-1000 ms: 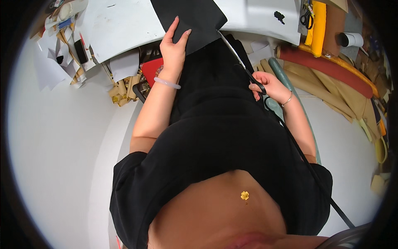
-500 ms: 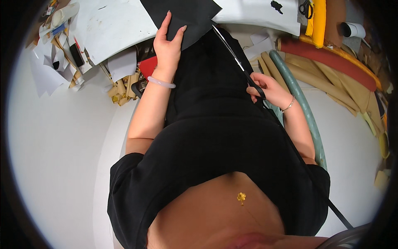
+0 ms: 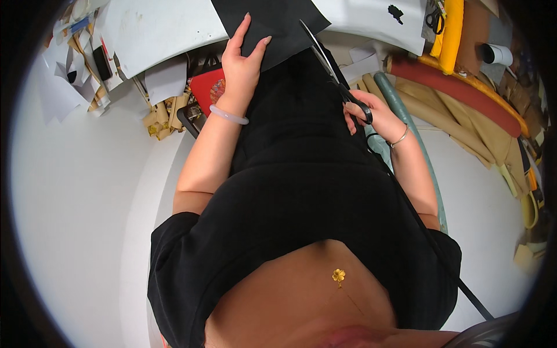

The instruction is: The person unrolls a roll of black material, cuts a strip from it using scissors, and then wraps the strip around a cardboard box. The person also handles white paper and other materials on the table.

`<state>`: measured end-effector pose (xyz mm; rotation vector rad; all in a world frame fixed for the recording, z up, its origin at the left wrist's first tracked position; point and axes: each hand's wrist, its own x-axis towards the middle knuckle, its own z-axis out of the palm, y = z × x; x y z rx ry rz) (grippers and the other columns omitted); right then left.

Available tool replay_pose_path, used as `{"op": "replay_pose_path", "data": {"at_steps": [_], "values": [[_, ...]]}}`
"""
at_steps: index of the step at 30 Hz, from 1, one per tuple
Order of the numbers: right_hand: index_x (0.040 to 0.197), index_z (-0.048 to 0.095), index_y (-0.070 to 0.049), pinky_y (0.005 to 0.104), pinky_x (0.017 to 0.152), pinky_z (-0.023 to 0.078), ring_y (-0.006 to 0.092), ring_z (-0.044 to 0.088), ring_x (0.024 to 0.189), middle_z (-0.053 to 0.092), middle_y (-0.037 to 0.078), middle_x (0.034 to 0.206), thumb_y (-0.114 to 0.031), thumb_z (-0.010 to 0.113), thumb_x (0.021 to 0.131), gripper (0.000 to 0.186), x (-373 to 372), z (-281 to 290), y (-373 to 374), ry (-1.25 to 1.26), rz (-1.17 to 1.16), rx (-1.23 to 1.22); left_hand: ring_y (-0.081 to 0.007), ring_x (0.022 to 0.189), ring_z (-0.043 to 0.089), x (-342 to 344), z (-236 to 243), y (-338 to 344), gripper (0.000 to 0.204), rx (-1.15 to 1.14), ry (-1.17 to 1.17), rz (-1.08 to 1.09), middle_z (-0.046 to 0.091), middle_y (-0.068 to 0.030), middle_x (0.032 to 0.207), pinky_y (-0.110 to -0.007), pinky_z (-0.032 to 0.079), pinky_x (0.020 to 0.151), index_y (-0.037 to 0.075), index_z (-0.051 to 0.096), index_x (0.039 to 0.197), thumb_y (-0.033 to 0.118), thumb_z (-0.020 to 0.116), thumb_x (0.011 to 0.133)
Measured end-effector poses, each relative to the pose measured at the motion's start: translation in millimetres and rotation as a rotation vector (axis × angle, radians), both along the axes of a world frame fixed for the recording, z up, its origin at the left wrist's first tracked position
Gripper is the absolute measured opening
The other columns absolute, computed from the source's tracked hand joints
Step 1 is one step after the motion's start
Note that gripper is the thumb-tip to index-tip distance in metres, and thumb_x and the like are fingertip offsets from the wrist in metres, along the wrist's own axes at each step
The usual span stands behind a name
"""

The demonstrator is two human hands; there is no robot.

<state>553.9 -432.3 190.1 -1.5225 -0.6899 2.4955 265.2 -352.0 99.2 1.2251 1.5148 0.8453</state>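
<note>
A black, flat sheet [image 3: 278,26] extends over the near edge of the white table. My left hand [image 3: 242,68] grips its lower left side, with thumb and one finger on top and the other fingers out of sight. In my right hand [image 3: 377,116] is a pair of scissors [image 3: 326,62] with long silver blades and black handles. One blade lies across the right side of the sheet, its tip on the upper face. The blades look slightly apart, though the dark clothing behind hides part of them.
Across the front runs the white table [image 3: 156,35], with a black scrap [image 3: 395,14] on it. A yellow tool [image 3: 451,40] and black-handled scissors [image 3: 434,20] lie at right. Rolled materials, including a red roll [image 3: 458,93], fill the right side. Paper scraps [image 3: 165,119] sit under the table.
The scissors have moved up and forward, so their tip now overlaps the sheet instead of meeting its edge. The sheet and my left hand appear slightly farther right in view.
</note>
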Motion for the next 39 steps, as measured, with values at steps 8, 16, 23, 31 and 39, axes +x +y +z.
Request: {"op": "replay_pose_path", "data": {"at_steps": [8, 16, 23, 31, 39], "values": [[0.096, 0.056, -0.01, 0.0218, 0.055, 0.032, 0.0072, 0.056, 0.06, 0.059, 0.0, 0.068, -0.036, 0.058, 0.102, 0.027, 0, 3, 0, 0.017, -0.016, 0.01, -0.0159, 0.118, 0.061, -7, -12, -3, 0.06, -0.019, -0.116, 0.054, 0.067, -0.011, 0.129, -0.03, 0.046, 0.104, 0.005, 0.058, 0.142, 0.005, 0.079, 0.085], [0.093, 0.055, -0.01, 0.0218, 0.057, 0.038, 0.0088, 0.057, 0.061, 0.06, 0.001, 0.068, -0.034, 0.061, 0.101, 0.026, -2, 6, 1, 0.029, -0.053, -0.021, -0.0129, 0.114, 0.061, -7, -7, -4, 0.06, -0.003, -0.078, 0.053, 0.065, -0.0087, 0.131, -0.027, 0.048, 0.102, 0.004, 0.057, 0.143, 0.001, 0.078, 0.087], [0.092, 0.053, -0.008, 0.024, 0.06, 0.047, 0.0106, 0.058, 0.06, 0.06, 0.002, 0.068, -0.026, 0.062, 0.101, 0.022, -2, -1, -8, 0.044, -0.061, -0.005, -0.0132, 0.117, 0.06, -11, -7, -7, 0.061, -0.011, -0.091, 0.073, 0.064, -0.0088, 0.133, -0.027, 0.047, 0.103, 0.004, 0.056, 0.144, 0.001, 0.078, 0.087], [0.09, 0.054, -0.007, 0.0234, 0.057, 0.047, 0.0095, 0.058, 0.058, 0.06, 0.002, 0.066, -0.019, 0.064, 0.099, 0.018, -7, -2, -14, 0.021, -0.086, -0.002, -0.0145, 0.119, 0.059, -14, -9, -9, 0.061, -0.088, -0.195, 0.134, 0.062, -0.0097, 0.135, -0.027, 0.047, 0.104, 0.003, 0.055, 0.144, -0.002, 0.076, 0.087], [0.087, 0.054, -0.007, 0.0233, 0.055, 0.046, 0.0091, 0.058, 0.055, 0.06, 0.001, 0.065, -0.016, 0.065, 0.098, 0.018, -11, 0, -13, -0.015, -0.064, 0.0, -0.0156, 0.126, 0.055, -18, -10, -8, 0.065, -0.192, -0.397, 0.2, 0.059, -0.0119, 0.141, -0.028, 0.044, 0.107, 0.003, 0.054, 0.145, 0.003, 0.079, 0.086]]}}
